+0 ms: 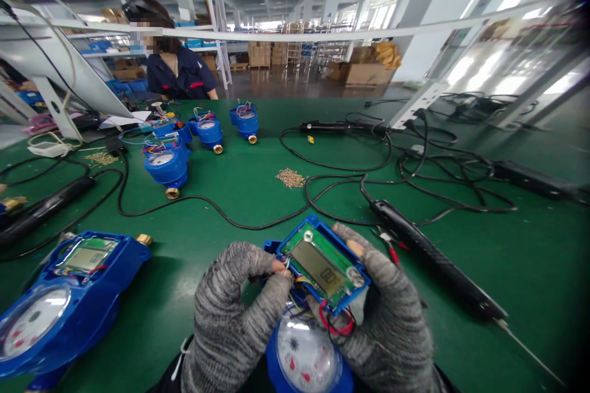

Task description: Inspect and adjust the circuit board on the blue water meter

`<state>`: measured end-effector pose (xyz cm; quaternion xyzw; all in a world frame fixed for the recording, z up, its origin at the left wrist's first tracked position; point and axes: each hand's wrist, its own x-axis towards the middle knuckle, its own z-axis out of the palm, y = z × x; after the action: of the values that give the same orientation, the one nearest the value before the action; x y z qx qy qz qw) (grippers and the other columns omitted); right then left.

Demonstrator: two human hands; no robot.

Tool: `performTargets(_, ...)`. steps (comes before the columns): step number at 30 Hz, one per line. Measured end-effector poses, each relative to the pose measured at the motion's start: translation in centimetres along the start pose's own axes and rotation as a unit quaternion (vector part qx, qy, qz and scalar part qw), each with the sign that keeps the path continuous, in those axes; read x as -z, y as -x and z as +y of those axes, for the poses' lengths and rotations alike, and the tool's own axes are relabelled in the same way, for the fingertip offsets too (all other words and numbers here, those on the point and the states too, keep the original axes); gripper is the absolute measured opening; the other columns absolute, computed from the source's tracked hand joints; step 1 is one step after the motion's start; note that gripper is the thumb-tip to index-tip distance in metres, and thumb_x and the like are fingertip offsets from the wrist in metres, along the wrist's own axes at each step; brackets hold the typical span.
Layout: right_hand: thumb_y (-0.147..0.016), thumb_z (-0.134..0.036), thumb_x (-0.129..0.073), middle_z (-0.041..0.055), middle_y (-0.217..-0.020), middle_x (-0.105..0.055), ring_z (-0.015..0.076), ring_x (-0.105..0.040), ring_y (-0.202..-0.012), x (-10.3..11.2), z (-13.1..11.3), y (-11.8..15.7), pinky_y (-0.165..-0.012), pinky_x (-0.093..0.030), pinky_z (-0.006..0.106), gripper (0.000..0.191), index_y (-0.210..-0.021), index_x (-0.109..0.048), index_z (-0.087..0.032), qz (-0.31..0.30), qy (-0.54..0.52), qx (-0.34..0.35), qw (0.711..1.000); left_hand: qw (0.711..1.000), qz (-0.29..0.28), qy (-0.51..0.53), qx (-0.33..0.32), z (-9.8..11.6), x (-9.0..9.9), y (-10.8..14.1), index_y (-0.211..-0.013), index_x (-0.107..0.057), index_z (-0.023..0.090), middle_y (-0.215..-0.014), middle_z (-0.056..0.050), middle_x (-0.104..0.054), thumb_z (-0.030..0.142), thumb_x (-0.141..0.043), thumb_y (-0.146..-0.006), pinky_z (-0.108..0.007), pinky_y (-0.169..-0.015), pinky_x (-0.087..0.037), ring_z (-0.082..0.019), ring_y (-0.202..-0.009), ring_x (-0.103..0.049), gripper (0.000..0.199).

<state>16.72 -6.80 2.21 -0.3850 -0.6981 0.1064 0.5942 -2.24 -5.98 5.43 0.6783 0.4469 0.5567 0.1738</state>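
Observation:
A blue water meter (pixel 310 356) with a round dial stands in front of me. Above its dial, my right hand (pixel 391 310), in a grey fingerless glove, is closed around the edge of a blue display housing (pixel 322 267) holding a green circuit board and a lit screen. My left hand (pixel 235 307), gloved alike, pinches at the housing's left edge, where thin coloured wires (pixel 299 282) come out; its fingertips appear closed on these wires. Red and black wires (pixel 338 322) loop below the housing, near my right fingers. The meter's lower part is cut off by the frame.
Another blue meter (pixel 69 301) lies at left, with several more (pixel 168 163) behind it. A screw pile (pixel 291 178) sits mid-table. Black electric screwdrivers (pixel 433 258) and looping cables (pixel 258 225) cross the green table (pixel 221 190). Red-handled pliers (pixel 391 247) lie right. A person (pixel 177 70) is across the table.

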Motion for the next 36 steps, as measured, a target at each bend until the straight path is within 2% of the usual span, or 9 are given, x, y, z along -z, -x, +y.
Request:
performTargets(6,-0.079,-0.017,-0.074,0.0113,-0.148,-0.045,0.0347,-0.049,-0.131,0.7,-0.2,-0.4,-0.109,-0.045,0.056,0.078,-0.149,-0.039,-0.021,-0.017,0.1,0.057,0.993,0.992,0.031,-0.11,-0.056,0.3,-0.1,0.1,-0.089,-0.063,0.024,-0.082,0.004,-0.068,0.014,-0.068,-0.081,-0.021,-0.07,-0.054,-0.01,-0.074,-0.064,0.013)
performTargets(12,-0.079,-0.009,-0.069,0.0168,-0.145,-0.048,0.0381,-0.048,-0.131,1.2,-1.4,-0.7,-0.105,-0.048,0.054,0.073,-0.147,-0.041,-0.01,-0.071,0.219,0.161,0.96,0.982,0.06,-0.157,-0.089,0.1,-0.4,0.2,-0.094,-0.062,0.021,-0.087,0.001,-0.069,0.014,-0.065,-0.085,-0.021,-0.077,-0.057,-0.012,-0.081,-0.067,0.012)
performTargets(18,-0.085,-0.016,-0.067,0.0194,-0.14,-0.052,0.037,-0.052,-0.127,0.0,-2.0,-0.2,-0.101,-0.051,0.051,0.06,-0.14,-0.047,-0.006,-0.017,0.232,0.134,0.963,0.982,0.062,-0.152,-0.097,0.2,-0.9,1.1,-0.094,-0.063,0.023,-0.085,0.0,-0.071,0.015,-0.064,-0.085,-0.024,-0.075,-0.061,-0.014,-0.078,-0.069,0.012)
performTargets(22,-0.084,-0.02,-0.069,0.0144,-0.146,-0.048,0.0328,-0.051,-0.129,-0.3,-2.0,-0.2,-0.107,-0.048,0.049,0.067,-0.146,-0.042,-0.013,-0.012,0.207,0.097,0.973,0.992,0.082,-0.071,-0.06,0.6,-1.6,3.8,-0.113,-0.066,0.028,-0.106,-0.003,-0.073,0.019,-0.063,-0.087,-0.027,-0.074,-0.063,-0.018,-0.092,-0.071,0.027)
performTargets(24,-0.082,-0.023,-0.071,0.0135,-0.146,-0.047,0.0325,-0.051,-0.129,-0.3,-1.8,-0.1,-0.108,-0.048,0.05,0.073,-0.147,-0.04,-0.016,-0.007,0.173,0.062,0.983,0.994,0.1,-0.036,-0.023,0.5,-1.5,4.2,-0.108,-0.069,0.032,-0.104,0.001,-0.074,0.019,-0.068,-0.084,-0.026,-0.08,-0.061,-0.017,-0.093,-0.07,0.028)
performTargets(27,-0.08,-0.025,-0.072,0.0132,-0.146,-0.047,0.0355,-0.05,-0.13,-0.4,-0.9,0.4,-0.106,-0.048,0.056,0.077,-0.149,-0.038,-0.022,0.011,0.106,0.014,0.994,0.994,0.107,-0.019,0.021,0.3,-0.6,2.9,-0.093,-0.072,0.03,-0.091,0.005,-0.075,0.017,-0.075,-0.078,-0.023,-0.082,-0.059,-0.013,-0.082,-0.07,0.02)
performTargets(31,-0.079,-0.02,-0.073,0.0118,-0.149,-0.043,0.038,-0.049,-0.131,-0.5,0.0,0.8,-0.106,-0.045,0.063,0.082,-0.151,-0.034,-0.029,0.025,0.035,-0.011,0.999,0.993,0.095,0.018,0.07,0.4,0.8,0.5,-0.094,-0.07,0.027,-0.073,0.008,-0.072,0.017,-0.066,-0.086,-0.013,-0.062,-0.056,-0.007,-0.061,-0.067,0.013)
performTargets(34,-0.079,-0.021,-0.072,0.0123,-0.147,-0.046,0.0374,-0.05,-0.13,-0.3,-0.1,0.5,-0.105,-0.048,0.06,0.079,-0.15,-0.037,-0.026,0.012,0.068,0.002,0.998,0.992,0.077,0.046,0.089,0.7,1.1,0.0,-0.095,-0.068,0.026,-0.075,0.006,-0.071,0.024,-0.054,-0.095,-0.015,-0.064,-0.056,-0.008,-0.065,-0.068,0.015)
performTargets(36,-0.079,-0.024,-0.071,0.0119,-0.147,-0.046,0.0373,-0.05,-0.13,-0.1,-0.5,0.2,-0.103,-0.05,0.057,0.078,-0.15,-0.038,-0.024,-0.005,0.101,0.025,0.995,0.996,0.046,0.031,0.075,0.8,1.0,0.0,-0.096,-0.068,0.025,-0.081,0.004,-0.07,0.028,-0.058,-0.092,-0.019,-0.068,-0.057,-0.011,-0.072,-0.069,0.011)
